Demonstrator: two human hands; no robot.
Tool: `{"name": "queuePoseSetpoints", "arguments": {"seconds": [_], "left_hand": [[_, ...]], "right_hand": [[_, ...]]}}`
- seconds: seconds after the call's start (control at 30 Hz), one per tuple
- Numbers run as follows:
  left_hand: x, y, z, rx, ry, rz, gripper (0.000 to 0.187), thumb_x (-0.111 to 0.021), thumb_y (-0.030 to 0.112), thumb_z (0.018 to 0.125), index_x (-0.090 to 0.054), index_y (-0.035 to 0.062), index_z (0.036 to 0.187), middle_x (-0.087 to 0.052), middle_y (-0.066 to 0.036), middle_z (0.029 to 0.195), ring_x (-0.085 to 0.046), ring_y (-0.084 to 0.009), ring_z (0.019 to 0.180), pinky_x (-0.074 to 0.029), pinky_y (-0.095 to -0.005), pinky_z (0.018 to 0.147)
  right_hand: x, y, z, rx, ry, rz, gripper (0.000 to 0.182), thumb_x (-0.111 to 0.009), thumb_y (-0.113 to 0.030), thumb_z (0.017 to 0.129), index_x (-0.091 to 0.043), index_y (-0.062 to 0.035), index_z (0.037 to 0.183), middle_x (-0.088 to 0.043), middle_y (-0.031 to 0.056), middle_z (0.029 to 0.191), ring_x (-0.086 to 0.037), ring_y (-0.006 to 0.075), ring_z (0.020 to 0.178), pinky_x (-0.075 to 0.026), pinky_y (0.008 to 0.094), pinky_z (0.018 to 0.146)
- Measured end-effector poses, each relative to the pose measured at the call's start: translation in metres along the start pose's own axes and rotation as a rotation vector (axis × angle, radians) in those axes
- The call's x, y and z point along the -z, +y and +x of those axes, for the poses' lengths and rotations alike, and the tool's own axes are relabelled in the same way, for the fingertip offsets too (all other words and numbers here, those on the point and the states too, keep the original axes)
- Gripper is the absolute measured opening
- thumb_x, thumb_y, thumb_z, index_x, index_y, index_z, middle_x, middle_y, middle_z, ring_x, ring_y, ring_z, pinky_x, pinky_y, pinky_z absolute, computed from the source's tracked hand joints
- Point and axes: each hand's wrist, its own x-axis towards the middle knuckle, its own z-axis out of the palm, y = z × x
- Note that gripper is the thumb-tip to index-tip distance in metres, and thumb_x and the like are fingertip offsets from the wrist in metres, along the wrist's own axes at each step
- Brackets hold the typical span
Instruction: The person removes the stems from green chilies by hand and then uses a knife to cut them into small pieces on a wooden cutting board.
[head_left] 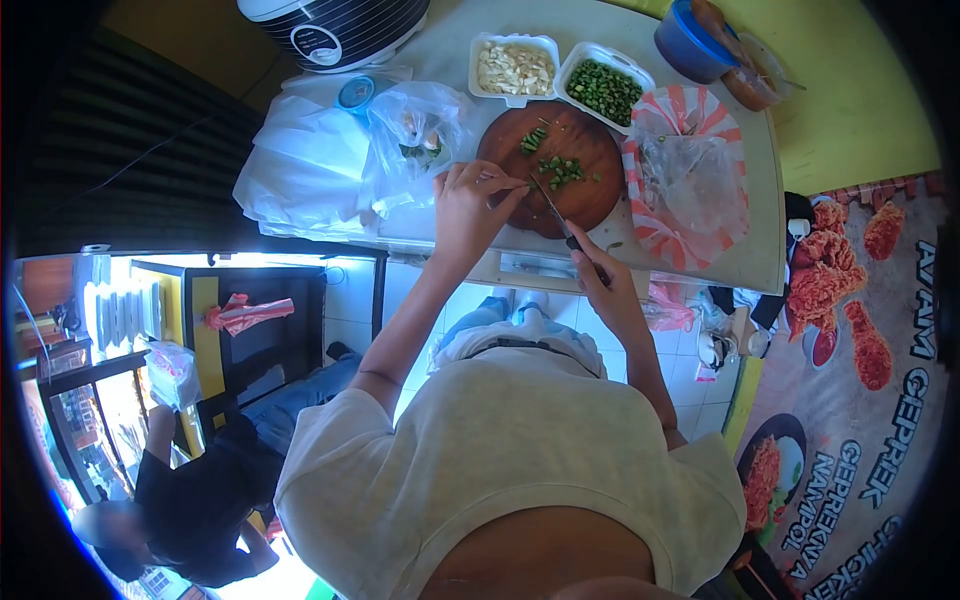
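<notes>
A knife [549, 199] is held by its dark handle in my right hand [606, 283], its blade over the lower part of the round wooden board [595, 200]. At the board's left edge my left hand [470, 207] is closed in a pinch, close to the blade tip; what it pinches is too small to name. Chopped green pieces [563, 172] lie on the board, with longer green pieces [534, 139] above them. Behind the board stand a white foam box of pale slices [515, 68] and another of chopped greens [604, 92].
Clear plastic bags [412, 130] and white bags [305, 165] lie left of the board. On the right is a red-striped bag [688, 175]. A striped appliance [340, 30] and blue tub [692, 42] stand behind. A person [205, 490] in dark clothes is at lower left.
</notes>
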Motion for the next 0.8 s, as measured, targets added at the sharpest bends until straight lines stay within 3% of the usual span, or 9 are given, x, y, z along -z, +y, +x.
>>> {"name": "queuePoseSetpoints", "arguments": {"seconds": [0.3,0.37,0.47,0.5,0.57,0.67,0.77,0.8], "left_hand": [[-0.004,-0.004,0.001,-0.013,0.038,-0.055,0.010,-0.081,0.020,0.076,-0.081,0.0189,0.086,-0.066,0.003,0.093,-0.059,-0.0189,0.094,-0.037,-0.0378,0.089],[-0.004,-0.004,0.002,-0.016,0.041,-0.053,0.010,-0.082,0.021,0.076,-0.081,0.0190,0.086,-0.066,0.003,0.092,-0.059,-0.0188,0.094,-0.037,-0.0378,0.089],[-0.003,-0.004,0.003,-0.025,0.040,-0.040,0.011,-0.082,0.022,0.076,-0.081,0.0192,0.086,-0.065,0.003,0.092,-0.059,-0.0186,0.095,-0.037,-0.0377,0.089],[-0.002,-0.004,0.003,-0.025,0.036,-0.027,0.011,-0.082,0.023,0.076,-0.081,0.0194,0.086,-0.065,0.003,0.093,-0.058,-0.0185,0.095,-0.037,-0.0377,0.089],[-0.001,-0.004,0.003,-0.013,0.024,-0.021,0.011,-0.082,0.024,0.076,-0.081,0.0196,0.086,-0.065,0.003,0.093,-0.058,-0.0183,0.095,-0.036,-0.0375,0.089],[-0.001,-0.003,0.002,-0.008,0.018,-0.019,0.011,-0.082,0.025,0.077,-0.081,0.0198,0.086,-0.065,0.003,0.093,-0.058,-0.0180,0.096,-0.036,-0.0374,0.089],[-0.002,-0.004,-0.001,-0.008,0.016,-0.030,0.011,-0.082,0.026,0.077,-0.081,0.0196,0.086,-0.065,0.003,0.093,-0.058,-0.0179,0.096,-0.036,-0.0374,0.089],[-0.003,-0.003,-0.001,-0.002,0.011,-0.037,0.011,-0.082,0.026,0.077,-0.081,0.0195,0.087,-0.065,0.003,0.093,-0.058,-0.0179,0.097,-0.036,-0.0373,0.089]], "right_hand": [[0.010,-0.018,0.013,0.027,-0.046,-0.137,0.044,-0.053,-0.021,0.104,-0.048,-0.0133,0.147,-0.034,-0.0078,0.070,-0.031,0.0034,0.060,-0.026,0.0218,0.052],[0.015,-0.026,0.021,-0.046,-0.103,-0.184,0.043,-0.053,-0.015,0.103,-0.049,-0.0056,0.144,-0.063,-0.0008,0.096,-0.039,0.0065,0.068,-0.038,0.0234,0.061],[0.014,-0.024,0.029,0.040,-0.098,-0.159,0.043,-0.053,-0.016,0.103,-0.049,-0.0019,0.143,-0.067,0.0019,0.098,-0.045,0.0094,0.071,-0.045,0.0254,0.069],[0.014,-0.024,0.029,0.043,-0.096,-0.159,0.043,-0.053,-0.016,0.103,-0.049,-0.0019,0.143,-0.067,0.0019,0.098,-0.045,0.0094,0.071,-0.045,0.0254,0.069],[0.015,-0.023,0.028,0.085,-0.101,-0.226,0.043,-0.054,-0.016,0.102,-0.049,-0.0053,0.144,-0.068,0.0131,0.092,-0.049,0.0114,0.074,-0.047,0.0273,0.076],[0.009,-0.024,0.017,0.056,-0.053,-0.304,0.044,-0.054,-0.015,0.102,-0.048,-0.0111,0.145,-0.062,0.0204,0.087,-0.049,0.0115,0.073,-0.046,0.0271,0.076],[0.002,-0.012,0.012,0.024,-0.016,-0.338,0.045,-0.054,-0.015,0.101,-0.048,-0.0159,0.146,-0.056,0.0204,0.082,-0.048,0.0123,0.070,-0.046,0.0271,0.071],[0.000,-0.011,0.011,0.044,-0.007,-0.366,0.044,-0.053,-0.015,0.102,-0.048,-0.0122,0.146,-0.057,0.0159,0.076,-0.046,0.0132,0.064,-0.046,0.0285,0.066]]}}
